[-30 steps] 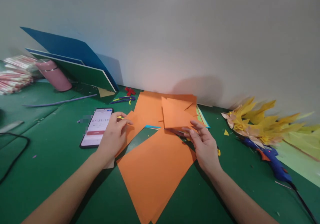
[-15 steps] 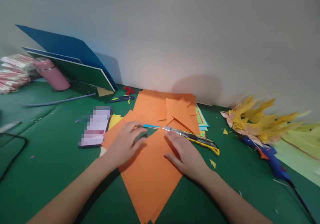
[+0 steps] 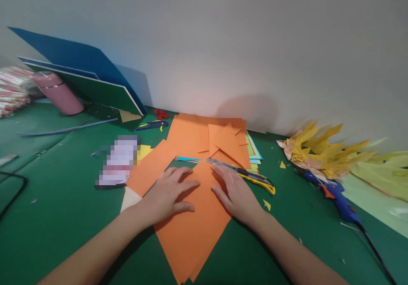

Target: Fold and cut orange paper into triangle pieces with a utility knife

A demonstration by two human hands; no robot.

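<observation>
In the head view, several orange paper sheets (image 3: 194, 238) lie overlapped in front of me, a corner pointing my way. My left hand (image 3: 170, 191) is over their left side, fingers spread, holding nothing. Over the right side rests my right hand (image 3: 234, 193), fingers apart, its fingertips close to the blade end of a utility knife (image 3: 245, 173). Whether they touch the knife I cannot tell. Beyond the hands are more orange sheets (image 3: 188, 134), with folded orange pieces (image 3: 228, 142) on top. A narrower orange strip (image 3: 153, 166) lies to the left.
A phone-like device (image 3: 117, 159), blurred out, lies left. A pink bottle (image 3: 59, 93) stands beside leaning blue and green boards (image 3: 95, 89). On the right are a blue glue gun (image 3: 342, 204) with its cord and yellow paper leaves (image 3: 321, 149). Yellow scraps (image 3: 267, 205) lie near the knife.
My left hand has moved right and toward me, off the orange strip and onto the front sheets, its fingers spreading. My right hand has barely moved. The view has shifted slightly.
</observation>
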